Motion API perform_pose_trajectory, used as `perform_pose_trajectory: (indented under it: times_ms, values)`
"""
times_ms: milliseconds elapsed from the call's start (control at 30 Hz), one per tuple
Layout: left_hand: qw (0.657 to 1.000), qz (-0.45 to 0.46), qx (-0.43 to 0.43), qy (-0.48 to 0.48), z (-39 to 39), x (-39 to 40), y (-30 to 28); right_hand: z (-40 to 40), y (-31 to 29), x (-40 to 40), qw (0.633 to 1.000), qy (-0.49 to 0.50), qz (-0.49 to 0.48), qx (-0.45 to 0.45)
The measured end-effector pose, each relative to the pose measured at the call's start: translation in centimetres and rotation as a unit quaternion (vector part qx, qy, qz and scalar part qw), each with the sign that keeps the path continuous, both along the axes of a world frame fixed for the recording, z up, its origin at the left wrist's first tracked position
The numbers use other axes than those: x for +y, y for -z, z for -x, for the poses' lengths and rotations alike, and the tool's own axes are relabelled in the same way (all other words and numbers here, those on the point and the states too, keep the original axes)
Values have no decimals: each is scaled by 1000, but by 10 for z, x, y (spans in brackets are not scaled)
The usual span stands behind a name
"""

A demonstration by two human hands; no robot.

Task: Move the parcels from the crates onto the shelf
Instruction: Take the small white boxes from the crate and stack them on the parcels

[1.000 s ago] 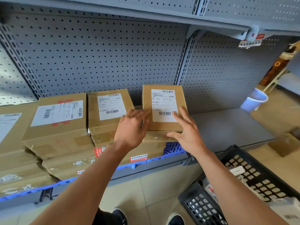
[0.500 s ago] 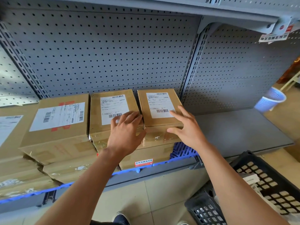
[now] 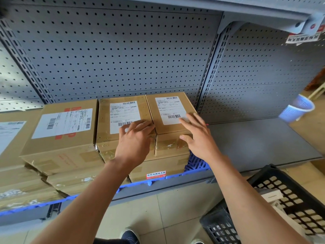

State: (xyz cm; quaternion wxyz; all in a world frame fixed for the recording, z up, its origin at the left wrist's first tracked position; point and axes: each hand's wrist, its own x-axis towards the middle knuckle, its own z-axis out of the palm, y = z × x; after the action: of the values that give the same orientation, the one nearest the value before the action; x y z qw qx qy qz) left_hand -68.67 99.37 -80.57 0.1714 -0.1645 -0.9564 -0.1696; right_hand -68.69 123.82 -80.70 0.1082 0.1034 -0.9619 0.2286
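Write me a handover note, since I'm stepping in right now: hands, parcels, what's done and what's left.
Left hand: open, fingers resting on the middle brown cardboard parcel.
Right hand: open, on the rightmost brown cardboard parcel, which sits on the stack on the grey metal shelf.
Done: several parcels shelved.
Left: parcels show in the black plastic crate; bare shelf lies to the right.
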Motion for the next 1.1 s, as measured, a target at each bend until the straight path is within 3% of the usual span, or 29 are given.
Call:
perform_pose_trajectory:
  times_ms: [467,600,1100]
  values:
    - [999,28,-18,4,-4,6,-6,2,11,-9,993,35,-115,11]
    - [999,25,-29,-6,-5,9,-7,5,10,-14,987,50,-145,52]
    - [997,11,-70,0,-15,11,-21,-1,1,-33,990,58,-130,12]
